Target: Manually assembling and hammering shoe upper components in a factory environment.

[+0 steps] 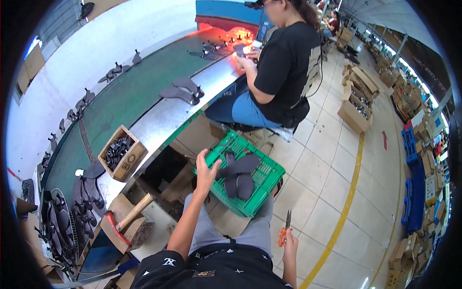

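My left hand [208,172] hovers at the left rim of a green plastic crate [230,204], its fingers spread and nothing in them. Resting on my thighs, the crate holds several dark grey sandal soles [239,185], some crossed over each other. Low on the right, beside my leg, my right hand [289,244] is closed around orange-handled long-nose pliers [288,222]. Their dark pointed jaws point upward, away from the crate. Two dark sandals [180,91] with black straps lie on the metal ledge ahead.
Along the left runs a green conveyor belt [139,91] with sandals. A wooden box [126,166] of small black parts stands on its metal edge. A hammer [134,212] lies on a wood block nearby. Ahead sits a co-worker [284,67]; an open carton [353,113] stands on the floor.
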{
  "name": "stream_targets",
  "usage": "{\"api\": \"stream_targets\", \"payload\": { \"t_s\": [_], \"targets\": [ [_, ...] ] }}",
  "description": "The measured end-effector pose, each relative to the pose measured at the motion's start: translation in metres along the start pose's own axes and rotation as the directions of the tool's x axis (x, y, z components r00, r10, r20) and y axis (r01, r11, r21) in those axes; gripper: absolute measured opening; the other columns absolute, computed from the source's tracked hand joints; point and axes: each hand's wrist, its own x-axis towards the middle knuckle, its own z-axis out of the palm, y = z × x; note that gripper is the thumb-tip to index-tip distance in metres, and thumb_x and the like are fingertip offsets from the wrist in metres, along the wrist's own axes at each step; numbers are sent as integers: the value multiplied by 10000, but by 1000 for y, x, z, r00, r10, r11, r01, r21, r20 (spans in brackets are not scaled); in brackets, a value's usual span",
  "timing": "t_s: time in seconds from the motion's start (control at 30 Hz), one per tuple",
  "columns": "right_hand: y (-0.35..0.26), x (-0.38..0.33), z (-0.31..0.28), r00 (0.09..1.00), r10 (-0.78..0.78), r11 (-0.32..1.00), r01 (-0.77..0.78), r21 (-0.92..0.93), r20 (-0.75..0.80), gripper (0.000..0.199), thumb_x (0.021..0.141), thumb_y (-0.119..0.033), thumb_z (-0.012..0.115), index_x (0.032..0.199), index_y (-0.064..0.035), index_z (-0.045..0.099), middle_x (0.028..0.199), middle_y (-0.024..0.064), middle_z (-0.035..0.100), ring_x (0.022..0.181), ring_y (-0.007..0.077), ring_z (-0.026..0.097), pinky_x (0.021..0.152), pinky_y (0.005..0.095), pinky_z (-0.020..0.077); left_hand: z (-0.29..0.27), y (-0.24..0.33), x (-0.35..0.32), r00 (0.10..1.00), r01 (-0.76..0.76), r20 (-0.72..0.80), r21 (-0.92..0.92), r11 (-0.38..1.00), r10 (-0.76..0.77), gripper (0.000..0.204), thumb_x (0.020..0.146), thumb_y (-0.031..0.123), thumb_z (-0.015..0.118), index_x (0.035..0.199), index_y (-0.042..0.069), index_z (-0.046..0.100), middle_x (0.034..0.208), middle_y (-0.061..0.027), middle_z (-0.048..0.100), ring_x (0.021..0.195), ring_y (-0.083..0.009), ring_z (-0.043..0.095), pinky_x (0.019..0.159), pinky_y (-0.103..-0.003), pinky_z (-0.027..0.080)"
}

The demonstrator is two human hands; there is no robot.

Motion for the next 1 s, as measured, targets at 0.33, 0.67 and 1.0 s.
{"api": "stream_targets", "payload": {
  "t_s": [0.33, 0.67, 1.0],
  "targets": [
    [-12, -5, 31, 983, -47, 998, 38, 56, 175, 328, 1013, -328, 541, 1068, -18, 633, 722, 17, 576, 616, 109, 497, 598, 259, 418, -14, -83, 264, 922, 370, -267, 400, 839, -280, 443, 825, 313, 680, 1138, 0, 653, 1320, -201, 544, 1348, -315, 408, 1077, -654, 261],
    [-113, 75, 222, 329, -604, 309, 936, -168, 726, 276, 946, -151, 597, 1147, 36, 625, 1225, 203, 576, 1111, 376, 535, 940, 428, 445, -161, 48, 241, 929, -232, -29, 731, 642, 369, 275, 802, 193, 686, 1015, 33, 620, 1092, -153, 631, 1223, -306, 539, 1081, -559, 300],
    [-193, 108, 533, 154, -483, -47, 979, -201, 862, 278, 909, -202, 647, 1086, 8, 606, 1171, 231, 598, 1065, 410, 572, 918, 431, 462, -435, 148, 73, 867, -60, -471, 226, 972, 163, 177, 945, 71, 604, 1119, 40, 602, 1028, -143, 714, 910, -287, 687, 902, -357, 483]
  ]
}}
